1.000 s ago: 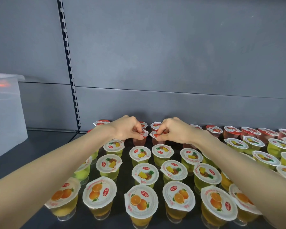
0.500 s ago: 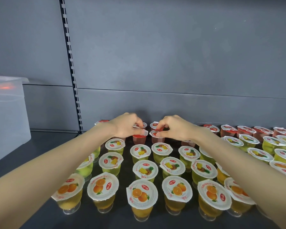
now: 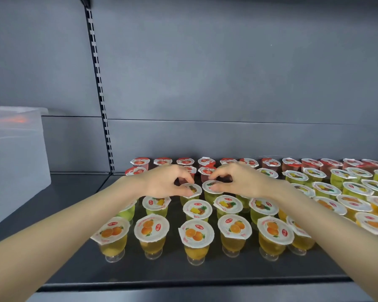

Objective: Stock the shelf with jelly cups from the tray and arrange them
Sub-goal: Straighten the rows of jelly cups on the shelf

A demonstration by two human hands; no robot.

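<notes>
Gripping two pineapple cups at once: L hand (image 3: pixel 164 184) has its fingers (image 3: pixel 184 176) arched over the lid of the left-held cup (image 3: pixel 194 189), thumb tucked at the near rim. R hand (image 3: pixel 240 182) mirrors it on the right-held cup (image 3: pixel 210 184), w/ thumb lying on the lid edge and fingers (image 3: pixel 222 173) curled over the far side. Both cups sit side by side, nearly touching, mid-depth on the shelf (image 3: pixel 74 269), btwn the red row behind and the other pineapple cups in front. Can't tell if their feet touch the shelf, as the bases are hidden.

Both held cups are upright: long axis vertical, lids facing up, roughly level.

Rest of the stock is also upright and in rows across the shelf. Orange cups (image 3: pixel 196 234) stand along the front edge, pineapple cups (image 3: pixel 198 209) behind them, red cups (image 3: pixel 206 161) at the back vs the wall. Rows run on to the R, packed tight.

Shapes and materials: clear plastic goblets w/ a narrow stem and small round foot, jelly showing through in yellow, green or red. Lids are thin white film discs w/ a fruit print, a red logo and crinkled, slightly lifted edges.

Shelf is dark matte metal. Back panel (image 3: pixel 227 83) is smooth grey, w/ a black slotted upright (image 3: pixel 98 83). A frosted translucent plastic box (image 3: pixel 15 153) stands at far L, well apart from the cups.
</notes>
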